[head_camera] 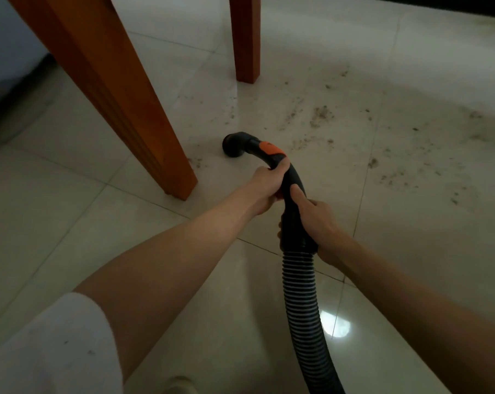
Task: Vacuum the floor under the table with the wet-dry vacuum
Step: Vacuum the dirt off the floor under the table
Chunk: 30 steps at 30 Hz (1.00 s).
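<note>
You have both hands wrapped around the curved black hose handle (pixel 293 183), one behind the other: your left hand (pixel 264 189) curls round it just behind the orange slider (pixel 271 148), your right hand (pixel 316 220) closes round the cuff where the ribbed hose (pixel 301 294) joins, thumb laid along the top. That two-handed hold likely lets the front hand steer while the rear one takes the hose's drag. Ahead of your front grip, the open nozzle end (pixel 232 145) sits low at the tiled floor (pixel 70 217), near the closer table leg (pixel 121 89), pointed at a small smear of grit beside it. Most of the dirt (pixel 323 113) lies beyond and to the right of your grip, towards the farther leg (pixel 245 38), so much sweeping appears to remain.
</note>
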### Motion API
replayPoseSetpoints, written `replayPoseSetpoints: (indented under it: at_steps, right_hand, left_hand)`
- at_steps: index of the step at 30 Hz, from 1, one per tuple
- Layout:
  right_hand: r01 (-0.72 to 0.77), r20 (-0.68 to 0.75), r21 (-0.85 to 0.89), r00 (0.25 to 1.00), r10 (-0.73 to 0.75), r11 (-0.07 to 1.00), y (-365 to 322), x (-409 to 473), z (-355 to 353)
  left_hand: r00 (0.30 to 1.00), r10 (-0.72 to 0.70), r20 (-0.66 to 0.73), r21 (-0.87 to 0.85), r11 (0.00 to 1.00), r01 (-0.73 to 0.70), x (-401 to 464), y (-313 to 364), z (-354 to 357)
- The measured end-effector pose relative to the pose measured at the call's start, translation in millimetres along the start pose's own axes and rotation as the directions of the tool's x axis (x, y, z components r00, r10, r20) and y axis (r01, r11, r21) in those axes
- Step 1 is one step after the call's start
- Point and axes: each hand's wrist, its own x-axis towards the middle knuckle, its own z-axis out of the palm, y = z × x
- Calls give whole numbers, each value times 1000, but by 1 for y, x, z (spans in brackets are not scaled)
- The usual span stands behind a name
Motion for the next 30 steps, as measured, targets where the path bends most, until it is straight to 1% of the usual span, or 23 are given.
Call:
replayPoseSetpoints:
  at_steps: [4,9,15,21,26,30]
  right_hand:
    - [-9,9,20,1000,9,1000,-8,12,4]
    - [-14,36,43,999,12,999,-16,17,19]
    - [-36,95,2,995,36,999,-12,9,11]
    - [-59,173,15,983,55,998,-11,-5,-3]
    - [-63,210,24,976,57,998,-14,-8,-4]
    - [-57,211,13,976,53,998,-14,-10,1]
  left_hand:
    - [999,12,-31,8,1000,-11,7,8,-2]
    - [992,30,-122,57,998,-24,15,10,-13]
    - [987,42,-152,-21,999,-46,7,-1,-15]
    - [984,39,-176,-66,996,-51,-4,-11,-8]
    - [979,30,-202,-93,994,-50,-10,-11,-9]
    - [975,25,-221,-115,992,-51,-12,-10,-14]
